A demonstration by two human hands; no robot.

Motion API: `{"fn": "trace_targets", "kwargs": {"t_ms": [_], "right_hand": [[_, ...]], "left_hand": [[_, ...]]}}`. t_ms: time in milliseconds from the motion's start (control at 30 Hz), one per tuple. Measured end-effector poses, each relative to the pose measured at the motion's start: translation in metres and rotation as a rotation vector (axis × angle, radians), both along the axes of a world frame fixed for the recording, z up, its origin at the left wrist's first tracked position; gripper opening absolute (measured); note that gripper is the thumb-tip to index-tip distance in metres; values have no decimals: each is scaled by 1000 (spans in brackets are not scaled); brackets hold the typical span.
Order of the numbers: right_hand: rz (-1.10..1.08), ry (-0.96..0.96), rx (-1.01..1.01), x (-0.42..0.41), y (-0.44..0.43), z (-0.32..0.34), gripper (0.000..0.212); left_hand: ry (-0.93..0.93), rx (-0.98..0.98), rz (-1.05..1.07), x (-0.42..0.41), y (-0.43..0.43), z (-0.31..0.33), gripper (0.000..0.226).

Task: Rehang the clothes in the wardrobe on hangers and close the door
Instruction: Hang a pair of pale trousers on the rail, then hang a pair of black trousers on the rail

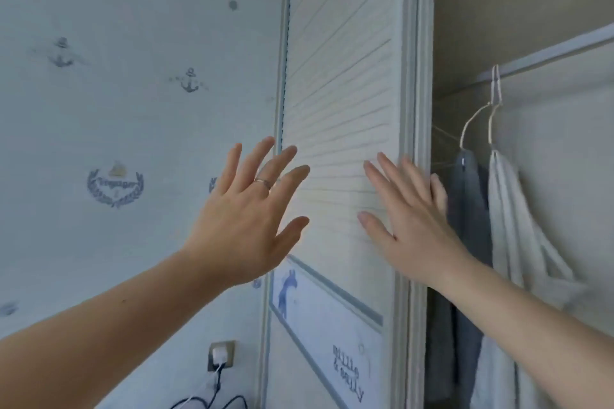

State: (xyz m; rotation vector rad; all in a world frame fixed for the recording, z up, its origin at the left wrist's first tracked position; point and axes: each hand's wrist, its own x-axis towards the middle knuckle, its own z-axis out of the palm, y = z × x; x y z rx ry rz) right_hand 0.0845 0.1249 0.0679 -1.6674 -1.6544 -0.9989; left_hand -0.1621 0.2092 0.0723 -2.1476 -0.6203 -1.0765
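Right hand point(412, 219): fingers straight, slightly spread, laid flat on the slats of the wardrobe door point(335, 93). Thumb sticks out left and the outer fingers sit at the door's right frame. It grips nothing.

Left hand point(247, 209): fingers straight and fanned wide, tips at the door's left edge. I cannot tell if they touch it. There is a ring point(263, 182) on one finger. It holds nothing.

Both forearms are bare and reach up and forward, with the backs of the hands toward me.

Just right of the right fingers the wardrobe is open. A grey garment point(468, 209) and a white garment point(508, 226) hang side by side on wire hangers point(478, 123) hooked over the rail point(548, 53).

Below the fingers, the door's lower panel has a blue animal figure point(287, 289) and blurred writing point(349, 372) that looks like two names joined by "&". I cannot read it for sure.

Left of the left fingers is wallpaper with anchor prints point(190, 80) and a crest point(115, 186) whose lettering is unreadable. Low down, a wall socket point(220, 355) has a white plug, and cables trail down from it.
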Motion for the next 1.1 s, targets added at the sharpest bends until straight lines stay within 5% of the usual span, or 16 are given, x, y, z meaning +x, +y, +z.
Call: {"fn": "trace_targets", "kwargs": {"t_ms": [433, 767, 1100], "right_hand": [[458, 44, -529, -363, 63, -234, 73], [875, 1, -901, -614, 76, -376, 72], [1097, -213, -1122, -825, 133, -476, 80]], "left_hand": [[-79, -583, 541, -381, -50, -277, 79], [-346, -946, 1074, -560, -149, -434, 82], [-506, -1119, 1440, -699, -159, -518, 82]]}}
